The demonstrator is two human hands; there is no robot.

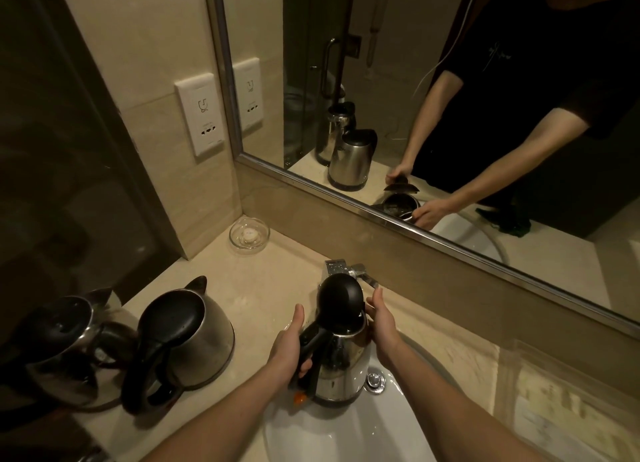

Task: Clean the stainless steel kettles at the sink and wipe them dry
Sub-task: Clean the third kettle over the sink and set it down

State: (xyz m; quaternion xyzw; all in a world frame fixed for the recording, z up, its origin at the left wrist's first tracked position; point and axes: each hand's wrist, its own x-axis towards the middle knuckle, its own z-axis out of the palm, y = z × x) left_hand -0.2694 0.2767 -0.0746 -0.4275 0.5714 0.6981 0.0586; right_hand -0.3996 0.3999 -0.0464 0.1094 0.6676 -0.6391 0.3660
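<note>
A stainless steel kettle [341, 364] with a black handle and its black lid raised stands over the white sink [349, 434]. My left hand [289, 349] grips the kettle's black handle. My right hand [382, 326] lies against the kettle's right side near the rim, fingers fairly straight and pointing toward the tap [346, 269]. Two more steel kettles stand on the counter to the left: one [194, 337] with its black lid shut, another [65, 340] at the far left edge.
A beige stone counter [249, 299] surrounds the sink. A glass soap dish [249, 235] sits in the back corner. A wall socket plate [201, 115] is above it. A large mirror [450, 98] runs behind the tap. The sink drain plug [375, 382] shows right of the kettle.
</note>
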